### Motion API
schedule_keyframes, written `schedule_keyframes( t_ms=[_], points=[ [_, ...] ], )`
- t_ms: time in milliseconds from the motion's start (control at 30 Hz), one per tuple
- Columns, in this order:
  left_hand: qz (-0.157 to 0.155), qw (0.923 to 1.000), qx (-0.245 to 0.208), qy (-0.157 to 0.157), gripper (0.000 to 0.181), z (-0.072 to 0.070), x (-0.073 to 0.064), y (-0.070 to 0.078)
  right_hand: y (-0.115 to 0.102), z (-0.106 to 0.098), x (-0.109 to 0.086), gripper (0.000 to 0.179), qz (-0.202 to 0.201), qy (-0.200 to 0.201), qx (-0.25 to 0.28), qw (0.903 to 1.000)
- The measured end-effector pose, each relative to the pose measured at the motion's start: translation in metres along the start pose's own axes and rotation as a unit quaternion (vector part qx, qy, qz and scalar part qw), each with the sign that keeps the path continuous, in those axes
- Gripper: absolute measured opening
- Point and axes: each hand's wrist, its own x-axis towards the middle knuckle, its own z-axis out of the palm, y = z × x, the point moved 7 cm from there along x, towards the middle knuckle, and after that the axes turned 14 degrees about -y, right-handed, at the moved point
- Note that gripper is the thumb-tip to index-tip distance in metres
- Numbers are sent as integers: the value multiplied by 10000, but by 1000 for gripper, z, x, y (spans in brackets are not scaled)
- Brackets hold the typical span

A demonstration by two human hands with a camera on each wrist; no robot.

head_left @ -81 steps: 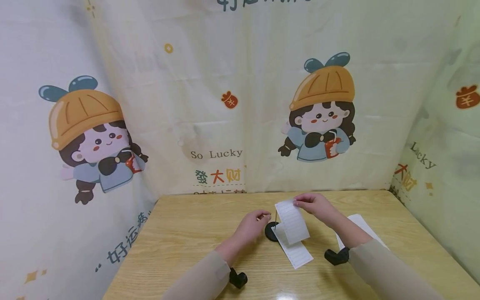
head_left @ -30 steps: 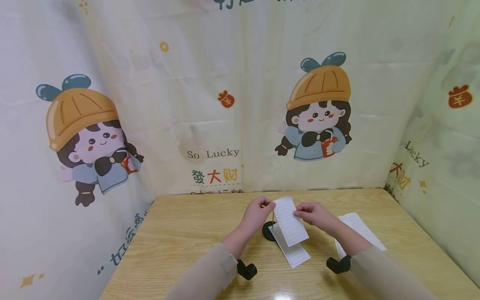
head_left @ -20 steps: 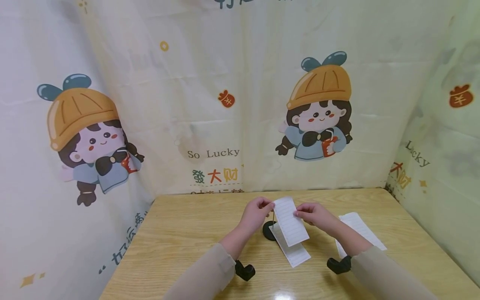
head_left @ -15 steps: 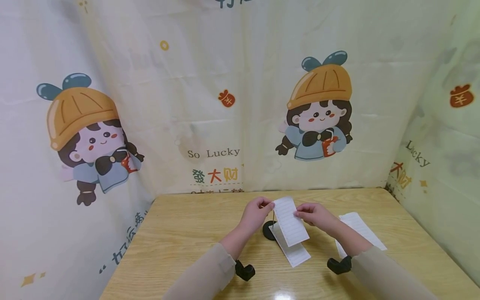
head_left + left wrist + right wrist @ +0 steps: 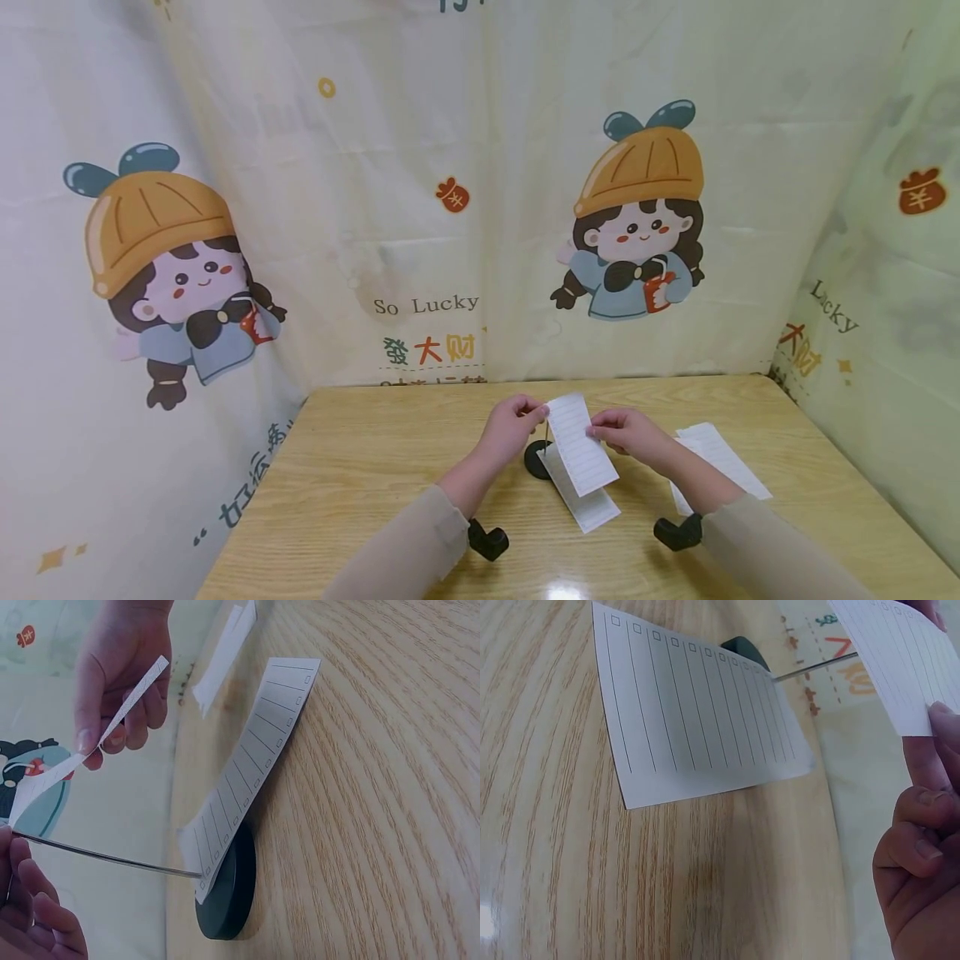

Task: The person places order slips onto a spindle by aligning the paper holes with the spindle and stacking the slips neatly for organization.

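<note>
A bill spike with a round black base (image 5: 536, 461) and a thin metal rod (image 5: 112, 859) stands mid-table. One printed checklist slip (image 5: 251, 757) is pierced low on the rod, just above the base, its free end reaching out over the table. A second slip (image 5: 581, 450) is held above it, one corner at the rod's top. My left hand (image 5: 512, 429) pinches that corner between thumb and fingers, at the rod's tip. My right hand (image 5: 633, 435) pinches the same slip by its right edge; in the left wrist view the paper bends between the hands.
More white slips (image 5: 723, 462) lie on the wooden table (image 5: 360, 467) at the right, partly behind the right forearm. A cartoon-printed curtain (image 5: 420, 208) hangs along the back and sides. Black wrist mounts (image 5: 489, 540) stick out below both forearms.
My left hand has moved up and right from beside the spike to the upper slip's corner. The right hand has slid lower along its edge. Over the last second both hands have stayed nearly still.
</note>
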Motion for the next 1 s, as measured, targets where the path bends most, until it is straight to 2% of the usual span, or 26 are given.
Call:
schedule_keyframes(
  t_ms=[333,533,667,1000],
  points=[
    [-32,9998,152,-134,15,1,-2,-4,5,3,1,24,-30,-187,-90,9998],
    [8,9984,549,-114,13,0,-1,-9,7,8,0,21,-78,-491,-22,9988],
    [74,9959,895,-118,13,-1,-1,-10,9,10,-1,20,-7,-518,-30,9987],
    [-251,9912,1269,-291,14,2,-2,-25,15,11,-1,20,316,-367,-484,9977]
  ],
)
